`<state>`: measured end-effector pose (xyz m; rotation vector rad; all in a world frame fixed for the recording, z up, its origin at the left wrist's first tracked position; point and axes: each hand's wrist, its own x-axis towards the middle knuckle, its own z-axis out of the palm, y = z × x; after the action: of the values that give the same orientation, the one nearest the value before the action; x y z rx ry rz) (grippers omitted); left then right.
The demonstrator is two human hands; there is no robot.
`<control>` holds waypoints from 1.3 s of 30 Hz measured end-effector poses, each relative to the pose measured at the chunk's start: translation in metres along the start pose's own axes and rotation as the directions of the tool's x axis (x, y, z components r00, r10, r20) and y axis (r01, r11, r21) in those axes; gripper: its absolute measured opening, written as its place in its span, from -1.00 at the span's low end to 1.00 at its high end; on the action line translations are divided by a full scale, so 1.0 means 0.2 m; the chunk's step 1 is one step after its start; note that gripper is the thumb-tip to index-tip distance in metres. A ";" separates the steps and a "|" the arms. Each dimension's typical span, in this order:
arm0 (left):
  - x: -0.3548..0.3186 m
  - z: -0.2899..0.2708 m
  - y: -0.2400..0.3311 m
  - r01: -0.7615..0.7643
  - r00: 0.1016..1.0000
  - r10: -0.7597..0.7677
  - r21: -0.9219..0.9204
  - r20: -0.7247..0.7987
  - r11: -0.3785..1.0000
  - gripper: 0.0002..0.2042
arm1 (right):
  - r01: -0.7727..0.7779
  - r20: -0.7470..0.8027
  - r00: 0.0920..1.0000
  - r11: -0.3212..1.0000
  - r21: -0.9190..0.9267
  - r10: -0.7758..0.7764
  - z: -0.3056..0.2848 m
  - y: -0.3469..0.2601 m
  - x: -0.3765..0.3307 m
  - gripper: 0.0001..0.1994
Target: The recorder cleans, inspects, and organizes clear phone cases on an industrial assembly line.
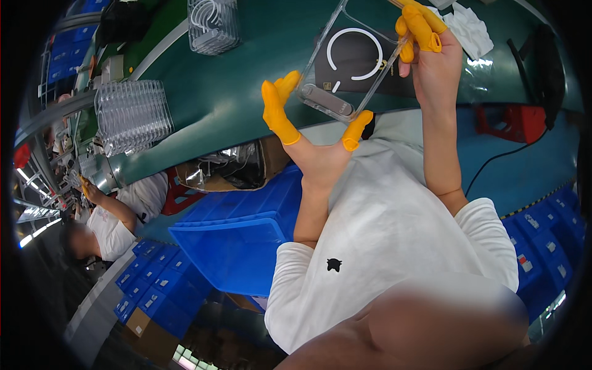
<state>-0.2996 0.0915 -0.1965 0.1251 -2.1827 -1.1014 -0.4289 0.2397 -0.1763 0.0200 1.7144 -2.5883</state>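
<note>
A clear phone case (374,89) is held up above the green table, tilted, between my two hands. A white ring with a short bar below it (329,50) shows in the case. A grey rounded strip (327,98) lies along the case's near end. Yellow finger cots cover several of my fingertips. My left hand (317,157) grips the near end, fingers at the left edge and thumb at the near right corner. My right hand (436,68) pinches the far right corner. Behind the case, partly hidden by it, a black sheet (399,83) rests on the table.
Stacked clear cases (132,117) stand at the left, with another stack (213,28) farther back. Crumpled white paper (467,31) lies at the far right, near a black bag (546,74). Below the table are a carton (271,163) and a blue bin (231,246). A co-worker (111,228) sits left.
</note>
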 end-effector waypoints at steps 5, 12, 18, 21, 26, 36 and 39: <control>-0.01 -0.01 0.00 0.048 0.999 -0.048 -0.046 -0.001 0.998 0.29 | -0.010 0.009 1.000 1.000 -0.003 0.010 0.01 0.00 -0.01 -0.70; 0.00 -0.02 0.00 0.047 0.999 -0.049 -0.086 -0.013 0.995 0.23 | -0.026 -0.014 1.000 1.000 0.007 0.027 -0.03 0.02 -0.02 -0.69; 0.01 -0.02 0.00 0.020 1.000 -0.021 -0.064 -0.002 0.998 0.28 | 0.050 -0.055 0.997 0.986 -0.158 -0.059 -0.18 0.12 0.01 -0.72; 0.01 -0.03 0.00 0.009 1.000 -0.009 -0.065 -0.006 0.998 0.28 | 0.051 -0.034 0.998 0.990 -0.132 -0.056 -0.18 0.13 0.00 -0.73; 0.01 -0.04 -0.01 -0.006 1.000 0.006 -0.041 -0.006 0.999 0.28 | 0.061 -0.023 0.998 0.996 -0.072 -0.062 -0.16 0.13 0.00 -0.74; 0.04 -0.08 0.00 0.004 0.998 0.000 0.070 -0.063 0.998 0.29 | -0.071 -0.102 0.989 0.950 0.304 0.107 0.17 0.01 -0.10 -0.69; 0.07 -0.09 0.01 -0.018 0.989 0.026 0.055 -0.143 0.998 0.20 | -0.224 0.232 0.964 0.858 0.462 0.127 0.06 0.17 -0.10 -0.47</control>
<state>-0.2993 0.0758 -0.1815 0.1978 -2.0803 -0.9906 -0.4076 0.2161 -0.2021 -0.0569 0.9171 -2.6960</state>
